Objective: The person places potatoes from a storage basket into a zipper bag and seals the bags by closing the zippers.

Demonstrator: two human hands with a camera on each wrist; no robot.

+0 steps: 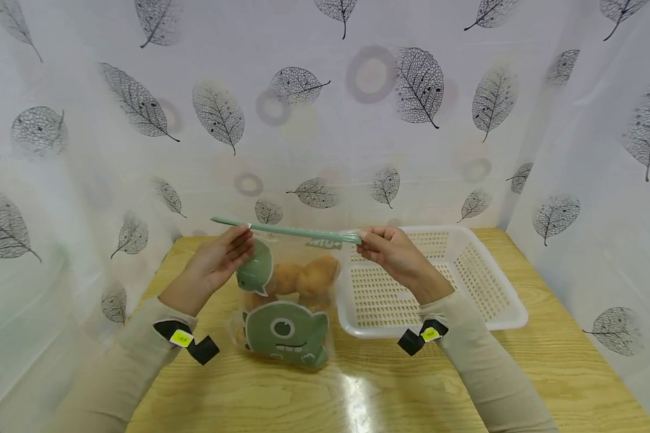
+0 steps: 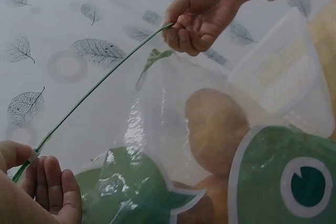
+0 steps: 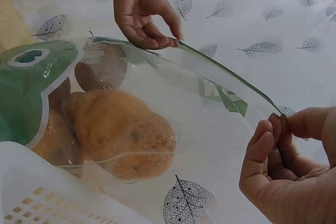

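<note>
A clear zip bag [image 1: 287, 331] printed with a green one-eyed monster stands upright on the table, with several brown potatoes [image 3: 123, 132] inside. Its green zip strip [image 1: 298, 231] is stretched between the two hands along the top. My left hand [image 1: 213, 261] pinches the strip near its left end, thumb and forefinger at a small whitish slider [image 2: 33, 156]; its other fingers are loosely bent. The strip's right end is pinched between thumb and fingers of my right hand [image 1: 401, 258]. In the head view, a short length of strip sticks out left of the left hand.
Behind and right of the bag sits a white plastic basket [image 1: 352, 328] with slotted walls, partly covered by the right forearm. Both rest on a wooden table [image 1: 238, 397]. A leaf-patterned curtain [image 1: 325, 138] hangs behind the table and along its sides.
</note>
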